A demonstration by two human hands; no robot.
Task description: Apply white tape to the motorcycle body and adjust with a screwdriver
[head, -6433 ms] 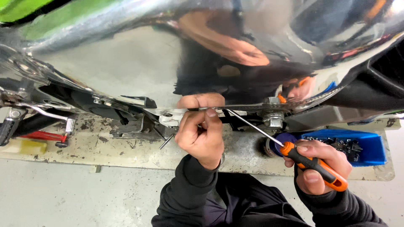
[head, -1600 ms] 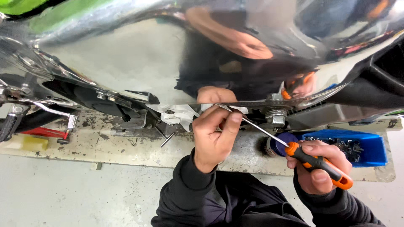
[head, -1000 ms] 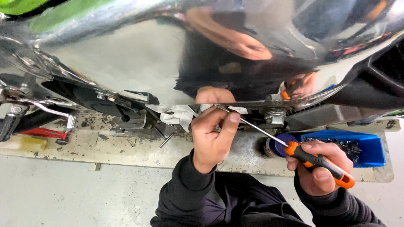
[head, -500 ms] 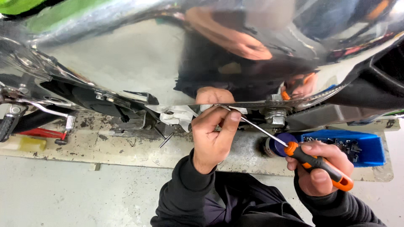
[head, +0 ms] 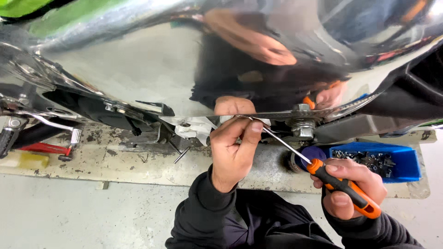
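One slim screwdriver with a steel shaft and orange-and-black rubber handle [head: 344, 188], slanting up-left from lower right toward the underside of a large mirror-bright chrome body [head: 152, 69]. Right hand [head: 348, 191] wrapped in a full fist round that handle. Left hand [head: 233, 150] pinching narrowly at the shaft's far tip, thumb and forefinger closed just under the chrome edge; whatever small part sits there, hidden. Probably light and stiff as a tool, thin shaft liable to skate on polished metal; grippy handle the natural place to hold, fingertip steadying near the tip sensible. Just right of the tip, a chunky steel nut on a threaded stud [head: 302, 127]. Left of it, a pale crumpled rag-like scrap [head: 196, 129]. Further right, a blue plastic tray of small dark fasteners [head: 383, 161]. Below all, a stained, worn platform [head: 115, 159] on a grey floor.
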